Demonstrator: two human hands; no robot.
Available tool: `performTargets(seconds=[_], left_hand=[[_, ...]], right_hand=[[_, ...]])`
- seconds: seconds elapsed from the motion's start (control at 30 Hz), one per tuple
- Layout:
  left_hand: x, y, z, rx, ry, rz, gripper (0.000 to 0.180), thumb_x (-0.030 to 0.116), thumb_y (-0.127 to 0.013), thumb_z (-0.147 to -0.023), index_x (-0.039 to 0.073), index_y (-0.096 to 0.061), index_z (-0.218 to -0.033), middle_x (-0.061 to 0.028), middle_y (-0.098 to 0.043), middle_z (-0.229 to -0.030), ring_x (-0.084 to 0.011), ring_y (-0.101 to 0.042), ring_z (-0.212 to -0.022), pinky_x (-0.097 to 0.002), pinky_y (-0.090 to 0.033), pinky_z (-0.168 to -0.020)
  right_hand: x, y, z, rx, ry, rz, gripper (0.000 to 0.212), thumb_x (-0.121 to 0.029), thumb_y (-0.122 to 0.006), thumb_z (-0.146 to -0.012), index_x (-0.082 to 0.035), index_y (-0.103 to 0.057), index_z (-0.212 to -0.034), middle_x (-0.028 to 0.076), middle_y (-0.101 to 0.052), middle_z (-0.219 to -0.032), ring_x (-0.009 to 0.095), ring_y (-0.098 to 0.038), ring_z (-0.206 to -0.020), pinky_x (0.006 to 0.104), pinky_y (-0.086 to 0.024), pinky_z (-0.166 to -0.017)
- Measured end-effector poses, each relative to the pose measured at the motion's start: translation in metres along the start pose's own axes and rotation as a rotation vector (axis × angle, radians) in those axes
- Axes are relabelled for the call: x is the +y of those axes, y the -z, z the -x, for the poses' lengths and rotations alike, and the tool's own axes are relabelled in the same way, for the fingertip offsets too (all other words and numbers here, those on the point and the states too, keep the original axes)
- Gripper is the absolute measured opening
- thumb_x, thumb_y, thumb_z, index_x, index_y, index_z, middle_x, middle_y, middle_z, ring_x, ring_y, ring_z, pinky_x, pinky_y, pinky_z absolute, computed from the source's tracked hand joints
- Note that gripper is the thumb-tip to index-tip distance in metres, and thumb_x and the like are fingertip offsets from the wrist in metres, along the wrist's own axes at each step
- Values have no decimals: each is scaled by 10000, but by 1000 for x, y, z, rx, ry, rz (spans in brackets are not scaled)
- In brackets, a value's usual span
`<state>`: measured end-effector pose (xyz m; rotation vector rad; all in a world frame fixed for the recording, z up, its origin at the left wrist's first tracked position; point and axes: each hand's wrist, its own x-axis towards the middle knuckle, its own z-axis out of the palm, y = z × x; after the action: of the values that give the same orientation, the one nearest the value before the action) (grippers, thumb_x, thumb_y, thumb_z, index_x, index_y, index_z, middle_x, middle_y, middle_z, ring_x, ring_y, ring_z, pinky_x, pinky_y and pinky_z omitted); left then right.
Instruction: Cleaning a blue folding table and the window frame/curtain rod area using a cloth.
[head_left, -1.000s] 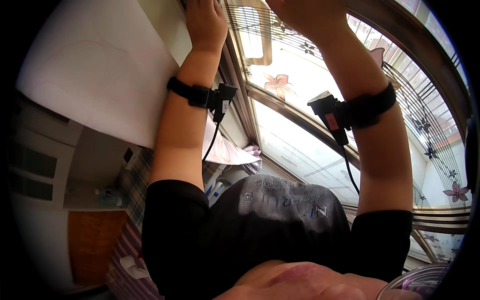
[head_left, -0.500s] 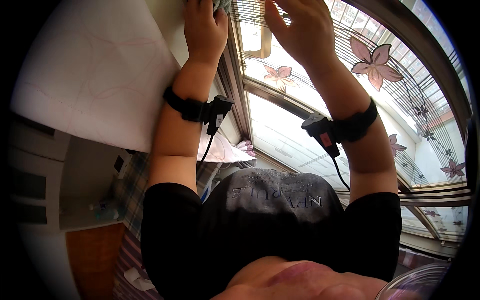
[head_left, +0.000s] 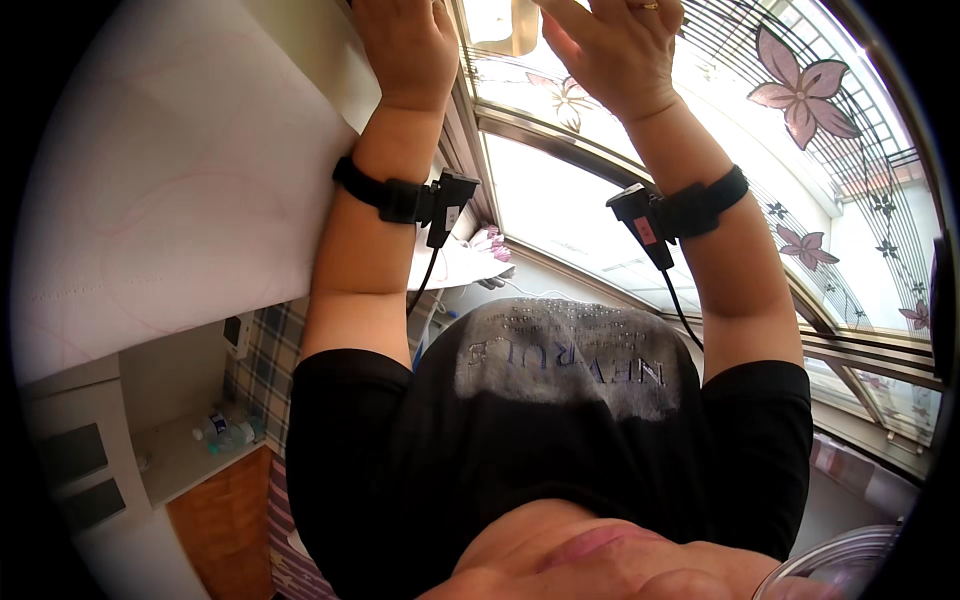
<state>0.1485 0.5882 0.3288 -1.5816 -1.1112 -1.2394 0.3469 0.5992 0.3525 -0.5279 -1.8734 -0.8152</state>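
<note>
Both my arms are raised toward the upper edge of the view, with a black strap and small boxed device on each forearm. My left hand [head_left: 408, 50] is beside the window frame [head_left: 462, 130]; its fingers run out of the picture, so whatever it may hold is hidden. My right hand [head_left: 622, 55] is in front of the bright window glass [head_left: 560, 200], thumb apart from the fingers and a ring on one finger. Nothing shows in its visible part, though the fingertips are partly cut off. Pink flower decals [head_left: 803, 95] and thin dark lines decorate the glass.
A pale curtain or cover [head_left: 180, 190] with faint pink curves fills the left side. Lower left are a white cabinet [head_left: 75, 440], clear bottles [head_left: 232, 432] on a counter and an orange-brown panel [head_left: 225, 520]. Window rails [head_left: 860, 420] run along the right.
My left hand sits higher in the picture, and the grey cloth seen at its fingers is out of view. My right hand shows its fingers bent more across the glass. The whole view has shifted slightly.
</note>
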Motion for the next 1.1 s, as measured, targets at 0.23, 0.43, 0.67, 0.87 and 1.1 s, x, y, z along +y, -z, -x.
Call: performTargets(seconds=[0.23, 0.43, 0.67, 0.87, 1.1], left_hand=[[6, 15, 30, -17, 51, 9, 496, -49, -539, -800, -20, -478, -1291, -262, -469, -1269, -452, -424, -1196, -535, -321, -1036], [15, 31, 38, -105, 302, 228, 372, -15, -625, -785, -24, -565, -1152, -229, -524, -1215, -392, -520, -1101, -444, -418, -965], [24, 26, 52, -240, 254, 138, 491, -47, -656, -685, 68, -581, -1156, -201, -503, -1162, -402, -470, -1113, -462, -389, -964], [20, 10, 77, -211, 211, 85, 435, -1, -652, -744, 65, -571, -1167, -181, -514, -1168, -351, -505, -1072, -435, -418, -913], [17, 7, 105, -213, 223, 133, 369, 13, -704, -708, 90, -614, -1058, -146, -557, -1110, -353, -553, -1002, -419, -465, -865]], right_hand=[[-11, 1, -5, 20, 18, -24, 220, -182, -693, -650, -183, -641, -863, -19, -507, -875, 186, -472, -866, 391, -317, -821], [-14, -5, 24, -105, -15, -60, 174, -155, -666, -665, -174, -614, -830, 2, -500, -836, 202, -484, -865, 394, -359, -779], [-11, -11, 29, -99, 60, -32, 174, -162, -650, -661, -201, -605, -824, -17, -486, -811, 198, -465, -834, 385, -359, -766], [-11, -11, 32, -134, 72, -9, 171, -187, -641, -676, -200, -604, -842, -12, -489, -813, 199, -462, -837, 391, -349, -782], [-11, -10, 33, -134, 69, -35, 167, -188, -638, -687, -186, -607, -851, -6, -490, -815, 206, -465, -842, 396, -349, -794]])
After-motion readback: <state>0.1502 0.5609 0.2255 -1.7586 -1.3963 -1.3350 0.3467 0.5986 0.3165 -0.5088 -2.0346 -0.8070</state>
